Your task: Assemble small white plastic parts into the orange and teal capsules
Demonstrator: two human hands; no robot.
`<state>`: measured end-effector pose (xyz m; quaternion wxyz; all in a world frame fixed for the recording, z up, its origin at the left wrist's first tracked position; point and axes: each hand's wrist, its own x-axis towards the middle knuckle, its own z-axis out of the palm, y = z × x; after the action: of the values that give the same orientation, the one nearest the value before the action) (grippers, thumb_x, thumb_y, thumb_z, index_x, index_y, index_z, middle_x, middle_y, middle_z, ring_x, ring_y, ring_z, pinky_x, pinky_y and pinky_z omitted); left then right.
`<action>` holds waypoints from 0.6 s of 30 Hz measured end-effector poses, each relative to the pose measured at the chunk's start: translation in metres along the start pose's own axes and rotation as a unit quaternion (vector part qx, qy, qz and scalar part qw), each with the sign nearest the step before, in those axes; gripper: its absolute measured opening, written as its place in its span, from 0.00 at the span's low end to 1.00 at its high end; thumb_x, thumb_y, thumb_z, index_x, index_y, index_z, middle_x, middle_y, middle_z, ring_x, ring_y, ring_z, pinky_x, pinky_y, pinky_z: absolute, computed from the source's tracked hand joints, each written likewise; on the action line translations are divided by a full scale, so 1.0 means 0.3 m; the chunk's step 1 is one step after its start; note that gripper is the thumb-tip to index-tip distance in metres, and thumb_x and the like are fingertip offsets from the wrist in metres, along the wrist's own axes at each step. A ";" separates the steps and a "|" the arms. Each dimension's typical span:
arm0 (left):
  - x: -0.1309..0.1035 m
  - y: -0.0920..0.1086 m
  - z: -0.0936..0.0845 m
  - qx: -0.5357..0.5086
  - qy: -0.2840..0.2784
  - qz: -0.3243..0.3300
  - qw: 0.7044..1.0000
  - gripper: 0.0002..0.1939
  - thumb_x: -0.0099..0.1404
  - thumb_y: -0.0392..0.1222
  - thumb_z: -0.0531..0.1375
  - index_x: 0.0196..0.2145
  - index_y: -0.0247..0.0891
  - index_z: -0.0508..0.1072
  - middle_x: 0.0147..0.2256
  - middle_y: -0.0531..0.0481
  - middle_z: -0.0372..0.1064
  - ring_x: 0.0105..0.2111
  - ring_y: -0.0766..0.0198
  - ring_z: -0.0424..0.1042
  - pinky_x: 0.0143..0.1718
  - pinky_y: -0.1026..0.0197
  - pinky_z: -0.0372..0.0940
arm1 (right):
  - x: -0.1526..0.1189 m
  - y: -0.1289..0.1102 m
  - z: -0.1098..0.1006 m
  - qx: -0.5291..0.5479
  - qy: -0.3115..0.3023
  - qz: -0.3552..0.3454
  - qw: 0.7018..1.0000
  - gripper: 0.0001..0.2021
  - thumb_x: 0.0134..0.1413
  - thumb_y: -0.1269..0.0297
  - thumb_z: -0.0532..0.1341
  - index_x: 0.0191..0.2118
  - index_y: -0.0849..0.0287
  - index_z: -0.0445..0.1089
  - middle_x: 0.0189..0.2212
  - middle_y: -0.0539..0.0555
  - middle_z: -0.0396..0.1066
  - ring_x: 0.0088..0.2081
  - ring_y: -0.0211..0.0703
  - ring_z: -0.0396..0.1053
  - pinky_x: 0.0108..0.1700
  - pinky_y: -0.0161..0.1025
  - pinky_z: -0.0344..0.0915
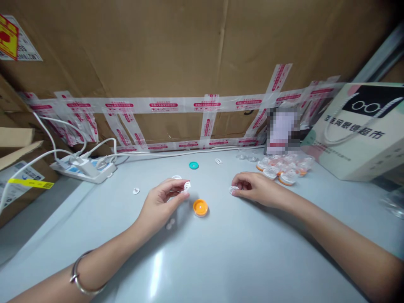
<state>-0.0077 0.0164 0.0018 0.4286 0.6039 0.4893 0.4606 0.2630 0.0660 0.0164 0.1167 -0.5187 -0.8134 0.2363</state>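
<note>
Between the thumb and fingers of my left hand [166, 195] is a small white plastic piece [187, 185], raised above the table. My right hand [251, 188] pinches another small white piece [233, 190] low over the table. An orange round cup [200, 207] rests on the table between the hands, nearer the left one. Behind it lie a teal disc [193, 165] and a flat white piece [218, 161]. A white round part [176, 177] is partly hidden behind my left hand. Left of that hand sits a small white part [136, 191]; small whitish pieces [170, 223] lie below it.
Clear and orange round containers [285, 168] are piled at the right, before a phone-like object [282, 130]. A paper bag [356, 139] stands far right. A power strip [85, 168] with white cables is at the left, beside an open carton [25, 181]. Taped cardboard [164, 54] closes the back.
</note>
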 end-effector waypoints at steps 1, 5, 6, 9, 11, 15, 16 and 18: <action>-0.001 0.001 0.000 0.000 -0.001 0.000 1.000 0.12 0.55 0.42 0.61 0.39 0.40 0.73 0.43 0.49 0.69 0.39 0.65 0.70 0.44 0.62 0.65 | 0.001 0.002 -0.002 0.006 0.001 0.004 1.000 0.09 0.47 0.58 0.58 0.30 0.58 0.68 0.25 0.50 0.67 0.28 0.38 0.64 0.29 0.34 0.59; 0.000 0.003 -0.002 -0.001 0.000 -0.003 1.000 0.12 0.55 0.42 0.61 0.39 0.39 0.74 0.43 0.49 0.69 0.38 0.65 0.70 0.45 0.61 0.65 | 0.000 0.008 -0.021 0.025 0.004 0.042 0.999 0.09 0.47 0.59 0.57 0.32 0.58 0.69 0.25 0.51 0.69 0.29 0.40 0.67 0.31 0.35 0.61; 0.000 0.004 -0.002 -0.002 0.000 -0.003 1.000 0.12 0.55 0.42 0.61 0.39 0.39 0.74 0.43 0.48 0.69 0.38 0.65 0.70 0.45 0.61 0.65 | -0.002 0.009 -0.025 0.025 0.007 0.049 0.998 0.10 0.47 0.59 0.58 0.33 0.58 0.70 0.25 0.51 0.70 0.29 0.40 0.67 0.31 0.35 0.62; 0.003 0.003 -0.001 -0.002 -0.001 -0.005 1.000 0.13 0.55 0.42 0.61 0.39 0.38 0.74 0.42 0.48 0.69 0.38 0.64 0.70 0.44 0.60 0.65 | -0.008 0.013 -0.033 0.036 0.011 0.053 0.998 0.13 0.45 0.60 0.59 0.39 0.57 0.68 0.26 0.50 0.71 0.29 0.40 0.68 0.32 0.35 0.62; 0.003 0.002 -0.001 -0.003 -0.002 -0.003 1.000 0.13 0.55 0.42 0.61 0.38 0.38 0.74 0.42 0.47 0.69 0.38 0.64 0.70 0.44 0.60 0.66 | -0.010 0.019 -0.036 0.071 0.001 0.057 0.996 0.13 0.45 0.60 0.59 0.40 0.56 0.66 0.24 0.49 0.72 0.27 0.39 0.69 0.30 0.35 0.62; 0.003 -0.003 -0.003 -0.006 -0.010 0.000 1.000 0.12 0.55 0.42 0.61 0.38 0.38 0.74 0.42 0.48 0.69 0.38 0.64 0.70 0.44 0.60 0.66 | -0.010 0.030 -0.041 0.131 -0.009 0.077 0.988 0.07 0.46 0.60 0.59 0.29 0.56 0.63 0.23 0.49 0.73 0.26 0.40 0.71 0.28 0.35 0.62; 0.003 -0.004 -0.004 -0.008 -0.011 0.001 1.000 0.12 0.55 0.41 0.62 0.38 0.38 0.74 0.41 0.48 0.69 0.38 0.64 0.70 0.44 0.60 0.66 | -0.009 0.032 -0.043 0.132 -0.013 0.078 0.988 0.06 0.45 0.60 0.59 0.28 0.57 0.63 0.23 0.50 0.74 0.26 0.40 0.71 0.28 0.35 0.62; 0.004 -0.005 -0.006 -0.009 -0.012 0.003 1.000 0.12 0.55 0.41 0.62 0.38 0.38 0.74 0.41 0.47 0.70 0.38 0.64 0.70 0.44 0.60 0.66 | -0.007 0.034 -0.046 0.121 -0.018 0.073 0.990 0.06 0.46 0.60 0.59 0.29 0.56 0.65 0.23 0.49 0.74 0.26 0.40 0.71 0.27 0.35 0.61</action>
<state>-0.0095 0.0179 0.0008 0.4381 0.6070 0.4782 0.4593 0.2779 0.0712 0.0233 0.1464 -0.5541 -0.7411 0.3498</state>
